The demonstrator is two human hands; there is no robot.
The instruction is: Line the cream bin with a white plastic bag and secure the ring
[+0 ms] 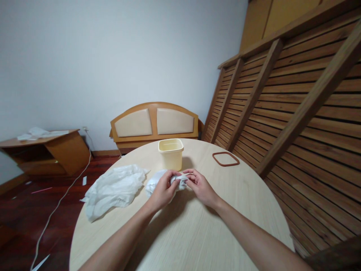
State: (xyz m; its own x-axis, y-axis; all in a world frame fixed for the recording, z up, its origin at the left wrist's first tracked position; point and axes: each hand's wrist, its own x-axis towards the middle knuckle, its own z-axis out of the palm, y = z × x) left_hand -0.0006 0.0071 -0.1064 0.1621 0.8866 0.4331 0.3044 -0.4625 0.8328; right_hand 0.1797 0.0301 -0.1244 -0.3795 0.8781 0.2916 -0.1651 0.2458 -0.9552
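A bunched white plastic bag (152, 183) lies on the round wooden table (225, 226), in front of a pale yellow square bin (172, 160). My left hand (166, 188) is closed on the bag's gathered end, thumb and fingers pinching it. From the other side my right hand (200, 187) pinches the same twisted end, its fingertips close to those of the left. Whether the bag has anything inside cannot be made out. The bin stands upright, its top uncovered, just beyond my hands.
Another crumpled white plastic bag (117, 190) is spread at the table's left side. A reddish-brown square ring (225, 164) rests at the back right. Wooden slatted panels (304, 124) lean along the right, and a cable (63, 197) crosses the floor on the left.
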